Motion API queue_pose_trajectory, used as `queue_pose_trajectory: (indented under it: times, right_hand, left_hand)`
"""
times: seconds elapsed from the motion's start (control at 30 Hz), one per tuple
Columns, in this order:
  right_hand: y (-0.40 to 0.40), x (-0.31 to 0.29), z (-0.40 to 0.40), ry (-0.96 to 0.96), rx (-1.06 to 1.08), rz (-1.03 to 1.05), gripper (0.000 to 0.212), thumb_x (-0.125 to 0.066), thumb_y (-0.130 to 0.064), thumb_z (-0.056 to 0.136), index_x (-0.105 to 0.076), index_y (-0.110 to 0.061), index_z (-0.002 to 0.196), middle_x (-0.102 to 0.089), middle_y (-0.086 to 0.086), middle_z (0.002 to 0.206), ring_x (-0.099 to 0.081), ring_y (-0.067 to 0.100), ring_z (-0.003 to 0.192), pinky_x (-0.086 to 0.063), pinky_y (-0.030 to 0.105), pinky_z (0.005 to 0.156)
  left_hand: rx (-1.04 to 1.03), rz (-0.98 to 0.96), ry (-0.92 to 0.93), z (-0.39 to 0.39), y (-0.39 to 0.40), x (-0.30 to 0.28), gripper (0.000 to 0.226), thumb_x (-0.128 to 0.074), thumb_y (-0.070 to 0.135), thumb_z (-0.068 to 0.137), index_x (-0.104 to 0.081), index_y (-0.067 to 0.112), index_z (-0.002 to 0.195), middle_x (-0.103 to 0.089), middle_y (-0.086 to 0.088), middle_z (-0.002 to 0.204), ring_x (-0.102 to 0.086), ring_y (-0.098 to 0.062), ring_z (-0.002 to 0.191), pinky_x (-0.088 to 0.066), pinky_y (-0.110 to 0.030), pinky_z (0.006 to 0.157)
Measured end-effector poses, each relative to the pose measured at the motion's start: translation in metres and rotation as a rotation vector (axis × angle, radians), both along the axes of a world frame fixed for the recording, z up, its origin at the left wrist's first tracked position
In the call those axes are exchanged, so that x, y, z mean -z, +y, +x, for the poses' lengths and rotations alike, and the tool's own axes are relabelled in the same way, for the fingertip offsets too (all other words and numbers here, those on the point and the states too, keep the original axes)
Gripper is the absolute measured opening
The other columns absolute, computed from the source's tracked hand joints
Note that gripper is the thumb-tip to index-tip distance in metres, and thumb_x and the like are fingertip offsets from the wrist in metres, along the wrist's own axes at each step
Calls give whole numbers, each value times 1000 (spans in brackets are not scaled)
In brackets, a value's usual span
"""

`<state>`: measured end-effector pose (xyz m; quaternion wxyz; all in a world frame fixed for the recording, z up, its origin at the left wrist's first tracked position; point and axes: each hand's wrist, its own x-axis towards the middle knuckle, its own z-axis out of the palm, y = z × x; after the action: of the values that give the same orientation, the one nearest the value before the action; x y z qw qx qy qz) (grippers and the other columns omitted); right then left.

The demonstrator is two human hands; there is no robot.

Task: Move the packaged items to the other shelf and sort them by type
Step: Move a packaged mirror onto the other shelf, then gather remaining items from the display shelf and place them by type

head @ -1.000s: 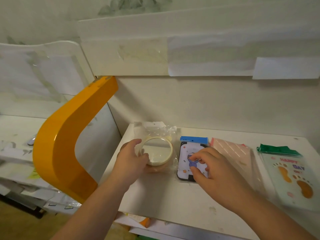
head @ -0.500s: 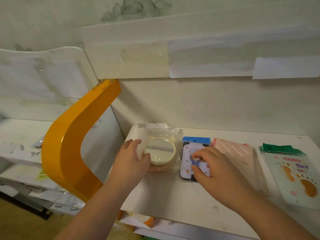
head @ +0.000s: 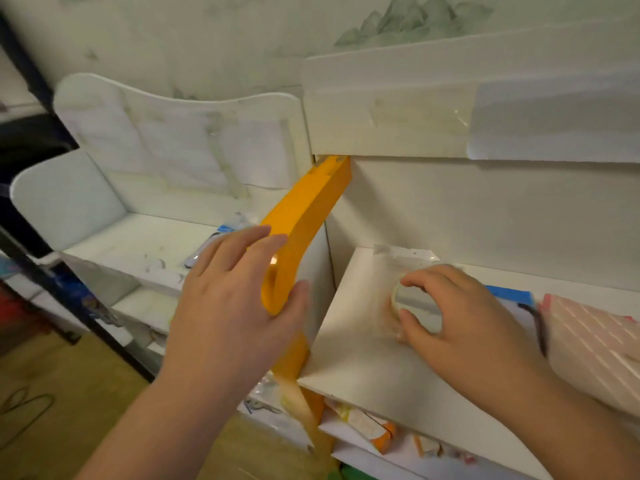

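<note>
Both hands are working apart at the shelving: the right hand [head: 474, 323] is curling its fingers over a bagged round mirror [head: 417, 304] on the right shelf [head: 349, 355], apparently to keep it with its kind, while the left hand [head: 235, 299] is hovering with fingers spread and holding nothing, in front of the orange bracket [head: 304, 223], seemingly heading for a packet [head: 221, 237] lying on the left shelf [head: 138, 244]. A pink packet [head: 588, 341] is lying at right.
</note>
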<state>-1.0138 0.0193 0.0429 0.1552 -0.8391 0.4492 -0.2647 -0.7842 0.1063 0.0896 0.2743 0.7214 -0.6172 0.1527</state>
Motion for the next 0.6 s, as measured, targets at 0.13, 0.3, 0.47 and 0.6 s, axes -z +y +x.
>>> queue_pose_trajectory:
  times: [0.13, 0.3, 0.47, 0.6]
  right_hand:
    - [24, -15, 58, -30, -37, -60, 35, -55, -45, 88, -54, -37, 123, -51, -23, 114, -48, -1, 106, -39, 17, 87]
    - [61, -21, 143, -43, -49, -120, 32, -58, -47, 87, -57, -36, 117, -53, -21, 109, -52, 4, 103, -44, 24, 86]
    - [100, -27, 224, -43, -44, -253, 23, -67, -32, 87, -62, -29, 109, -57, -17, 103, -53, 6, 96, -35, 17, 80]
    - [107, -16, 284, 5, -18, -215, 32, -65, -38, 87, -59, -33, 118, -55, -20, 108, -51, 2, 103, -39, 18, 82]
  left_hand:
    - [-144, 142, 61, 59, 30, 1, 62, -59, 56, 87, -48, 33, 143, -48, 12, 146, -34, -8, 135, -33, -35, 111]
    - [-173, 301, 144, 144, 66, 27, 70, -52, 64, 87, -37, 37, 150, -36, 14, 154, -28, -10, 144, -30, -37, 117]
    - [-176, 343, 194, 239, 106, 49, 69, -50, 64, 89, -34, 37, 150, -36, 16, 153, -28, -9, 143, -31, -35, 118]
    - [-164, 353, 232, 295, 124, 59, 67, -52, 61, 90, -37, 34, 150, -37, 14, 153, -29, -10, 142, -33, -34, 116]
